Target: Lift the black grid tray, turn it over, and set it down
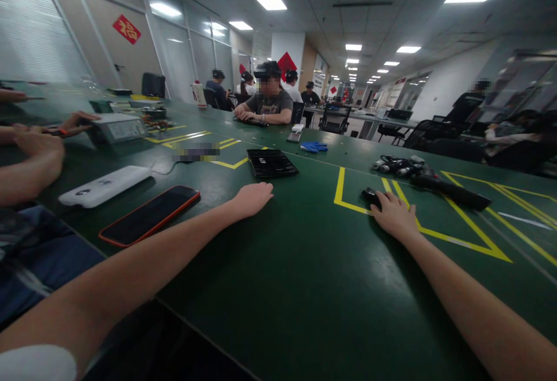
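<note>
My left hand (pixel 253 198) rests low over the green table (pixel 304 265), palm down with its fingers curled together. I see nothing in it, though its underside is hidden. Just beyond it lies a flat black tray-like case (pixel 272 162). My right hand (pixel 397 214) is farther right, beside yellow tape lines. Its thumb and forefinger are at a small black object (pixel 369 196), which they seem to grip; its exact kind is not clear. The other fingers of that hand are spread on the table.
An orange-edged phone (pixel 150 216) and a white elongated device (pixel 107 187) lie left. A blue glove (pixel 314 147) is farther back. Black cables and parts (pixel 398 165) lie right, near a long black object (pixel 452 191). Another person's hands (pixel 41 143) are at left; a person (pixel 267 100) sits opposite.
</note>
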### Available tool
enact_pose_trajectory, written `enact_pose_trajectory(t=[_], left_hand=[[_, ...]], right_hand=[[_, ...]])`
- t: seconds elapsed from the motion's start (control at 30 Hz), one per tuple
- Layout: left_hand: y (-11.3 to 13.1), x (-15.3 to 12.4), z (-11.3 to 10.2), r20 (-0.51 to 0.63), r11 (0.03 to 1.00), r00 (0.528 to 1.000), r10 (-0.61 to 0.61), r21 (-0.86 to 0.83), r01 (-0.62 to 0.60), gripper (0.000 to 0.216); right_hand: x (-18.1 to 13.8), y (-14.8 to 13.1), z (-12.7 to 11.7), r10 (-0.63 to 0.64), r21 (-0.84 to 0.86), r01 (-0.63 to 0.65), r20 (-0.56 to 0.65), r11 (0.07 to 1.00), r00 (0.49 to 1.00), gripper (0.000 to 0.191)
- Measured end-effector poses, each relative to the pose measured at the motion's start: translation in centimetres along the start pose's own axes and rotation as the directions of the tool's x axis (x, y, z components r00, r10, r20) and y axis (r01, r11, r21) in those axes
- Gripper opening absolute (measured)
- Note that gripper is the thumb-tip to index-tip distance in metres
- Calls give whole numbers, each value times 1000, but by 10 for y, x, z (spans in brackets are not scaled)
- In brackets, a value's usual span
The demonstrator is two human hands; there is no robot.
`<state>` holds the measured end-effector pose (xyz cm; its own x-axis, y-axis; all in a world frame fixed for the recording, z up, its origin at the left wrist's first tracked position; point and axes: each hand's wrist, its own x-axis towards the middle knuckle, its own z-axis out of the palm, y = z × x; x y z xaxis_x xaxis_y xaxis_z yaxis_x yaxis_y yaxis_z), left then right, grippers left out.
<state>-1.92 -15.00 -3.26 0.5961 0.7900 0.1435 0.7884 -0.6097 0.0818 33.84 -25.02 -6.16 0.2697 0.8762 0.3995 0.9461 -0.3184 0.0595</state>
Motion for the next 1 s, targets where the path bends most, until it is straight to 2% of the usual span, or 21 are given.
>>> enact_pose_trajectory(t=[0.07,0.13,0.2,0.23,0.33,0.43,0.53,0.63,0.83,0.9,1.0], left_hand=[[-5,6,-1,-45,965,997,-68,-258,54,12],[-14,17,-7,-62,849,977,-204,-509,145,15],[-27,33,-17,-53,757,946,-320,-614,222,24],[-34,43,-22,-55,750,934,-352,-614,247,29],[-54,75,-32,-74,778,913,-402,-553,298,32],[-70,105,-32,-98,832,900,-424,-434,344,26],[-83,128,-28,-87,900,922,-377,-270,342,30],[-96,145,-26,6,943,950,-314,-118,312,43],[-108,158,-19,180,972,956,-233,29,232,43],[-105,156,-17,188,974,955,-228,42,224,40],[-93,144,-13,119,975,967,-224,34,221,40]], right_hand=[[5,7,8,-47,4,46,69,999,996,51],[6,10,12,-105,-19,105,44,994,994,51],[6,11,14,-112,-40,113,37,993,993,50],[6,10,14,-106,-42,107,41,993,994,50],[5,8,14,-99,-34,101,44,994,994,49],[6,7,14,-114,-38,115,31,993,993,49],[7,8,16,-111,-31,112,28,993,993,49],[8,8,15,-104,-16,105,36,994,994,49],[11,1,10,-31,-2,31,-13,1000,999,43],[13,1,9,32,53,-32,9,998,999,40],[19,6,12,84,192,-93,55,977,995,37]])
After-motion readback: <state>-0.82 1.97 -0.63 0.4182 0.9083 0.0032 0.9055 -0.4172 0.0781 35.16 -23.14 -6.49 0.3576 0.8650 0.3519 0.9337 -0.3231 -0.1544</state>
